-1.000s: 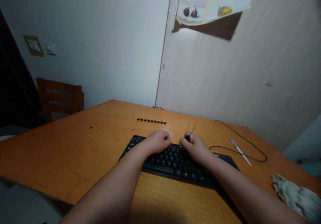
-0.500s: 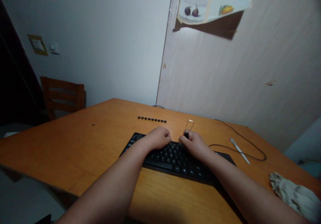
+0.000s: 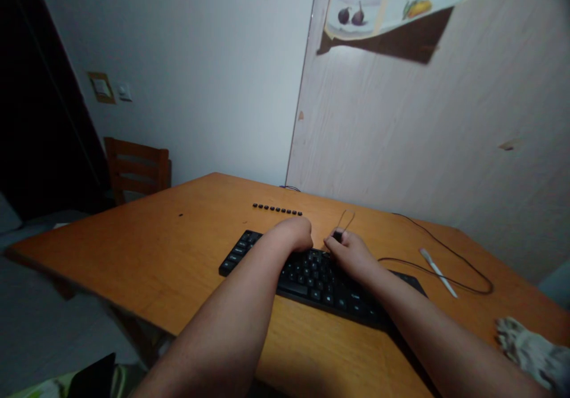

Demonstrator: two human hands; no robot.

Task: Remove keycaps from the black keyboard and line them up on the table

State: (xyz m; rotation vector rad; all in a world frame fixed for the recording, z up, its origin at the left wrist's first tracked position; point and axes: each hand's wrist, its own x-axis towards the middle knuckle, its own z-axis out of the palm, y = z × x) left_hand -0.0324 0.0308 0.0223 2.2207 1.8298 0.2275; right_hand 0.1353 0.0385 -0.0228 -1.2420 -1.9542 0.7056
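A black keyboard (image 3: 312,279) lies on the orange wooden table (image 3: 178,249). My left hand (image 3: 294,234) rests curled at the keyboard's far edge, its fingers closed; I cannot make out anything in them. My right hand (image 3: 351,252) is closed on a wire keycap puller (image 3: 344,224), whose thin loop sticks up past the fingers over the upper key rows. A short row of loose black keycaps (image 3: 276,209) lies on the table beyond the keyboard.
The keyboard's black cable (image 3: 445,255) loops at the right, beside a white pen-like stick (image 3: 439,264). A pale cloth (image 3: 529,353) lies at the right edge. A wooden chair (image 3: 136,169) stands at the far left. Walls close off the back.
The camera has swung left, so everything sits further right in view. My left hand has slid slightly toward the keyboard's far edge. The right hand keeps its hold on the puller.
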